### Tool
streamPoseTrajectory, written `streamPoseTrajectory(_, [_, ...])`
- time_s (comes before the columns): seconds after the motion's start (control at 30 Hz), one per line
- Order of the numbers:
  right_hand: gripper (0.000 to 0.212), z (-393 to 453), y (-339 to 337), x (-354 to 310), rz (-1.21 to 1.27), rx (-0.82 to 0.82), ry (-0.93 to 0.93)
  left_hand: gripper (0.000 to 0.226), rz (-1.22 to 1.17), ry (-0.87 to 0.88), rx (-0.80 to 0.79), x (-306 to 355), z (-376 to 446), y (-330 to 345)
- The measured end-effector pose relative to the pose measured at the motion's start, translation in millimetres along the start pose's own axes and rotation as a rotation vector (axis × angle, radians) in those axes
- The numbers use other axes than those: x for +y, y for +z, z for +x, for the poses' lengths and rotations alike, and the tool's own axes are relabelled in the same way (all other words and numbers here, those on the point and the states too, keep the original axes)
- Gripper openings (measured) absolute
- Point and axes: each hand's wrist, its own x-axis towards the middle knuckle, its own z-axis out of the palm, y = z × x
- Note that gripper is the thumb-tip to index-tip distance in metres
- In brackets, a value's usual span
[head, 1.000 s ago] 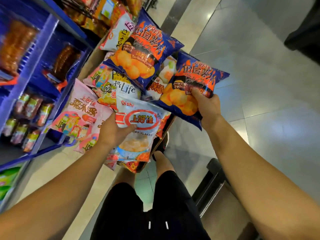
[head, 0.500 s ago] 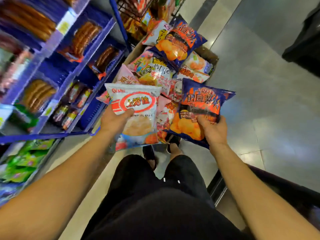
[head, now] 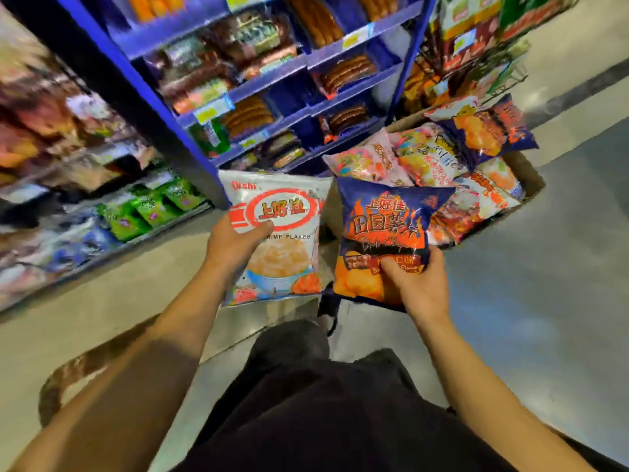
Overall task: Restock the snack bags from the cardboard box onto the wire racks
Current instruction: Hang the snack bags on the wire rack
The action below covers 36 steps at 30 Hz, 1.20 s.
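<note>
My left hand (head: 235, 243) grips a white shrimp flakes bag (head: 282, 257) by its left edge, thumb across the front. My right hand (head: 418, 284) holds a dark blue potato chips bag (head: 384, 229) at its lower right corner. Both bags are lifted clear in front of me, side by side. Behind them the cardboard box (head: 531, 175) sits on the floor, full of several mixed snack bags, with another blue chips bag (head: 490, 127) on top at its far end. A wire rack (head: 476, 59) with snack packs stands at the upper right, beyond the box.
Blue shelving (head: 272, 83) with sausage packs fills the upper middle. Lower shelves with green packs (head: 149, 209) run along the left. Grey tiled floor (head: 544, 301) lies to the right. My dark shorts and legs (head: 323, 403) are at the bottom.
My view has swung left and up toward the shelves. Both hands keep their bags, which now sit closer together and further from the box.
</note>
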Motion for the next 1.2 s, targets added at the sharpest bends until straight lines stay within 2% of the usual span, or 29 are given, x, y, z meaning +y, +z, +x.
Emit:
streamPoseTrajectory(0.03, [0.054,-11.4,9.7,-0.3,-0.014,-0.038,-0.026,0.054,-0.014,0.01,0.042,-12.3,-12.8,-18.5])
streamPoseTrajectory(0.13, [0.056,-45.2,37.6,-4.4,-0.057,-0.13,-0.13,0.042,-0.046,0.017,0.154,-40.2,-57.1,-67.9])
streamPoseTrajectory(0.2, [0.059,-71.3,57.6,-8.1,-0.079,-0.199,-0.195,0.042,-0.056,0.016,0.214,-55.7,-86.2,-102.4])
streamPoseTrajectory(0.43, [0.051,-163.4,125.3,-37.5,-0.151,-0.427,-0.397,0.043,-0.054,0.017,0.473,-92.1,-175.6,-220.4])
streamPoseTrajectory(0.6, [0.054,-222.6,186.9,-69.2,-0.185,-0.521,-0.542,0.038,-0.111,0.086,0.621,-119.0,-213.6,-308.2])
streamPoseTrajectory(0.7, [0.062,-259.4,228.2,-94.3,-0.191,-0.544,-0.624,0.033,-0.117,0.146,0.669,-121.0,-230.4,-365.4])
streamPoseTrajectory(0.87, [0.068,-332.2,298.3,-152.1,-0.121,-0.5,-0.738,0.044,-0.068,0.273,0.733,-112.7,-243.6,-481.2])
streamPoseTrajectory(1.1, [0.057,-418.8,375.6,-250.3,0.064,-0.429,-0.9,0.036,-0.038,0.51,0.799,-68.7,-253.3,-626.2])
streamPoseTrajectory(1.2, [0.054,-442.0,392.2,-299.5,0.122,-0.41,-0.97,0.033,-0.064,0.583,0.777,-39.2,-247.4,-672.0])
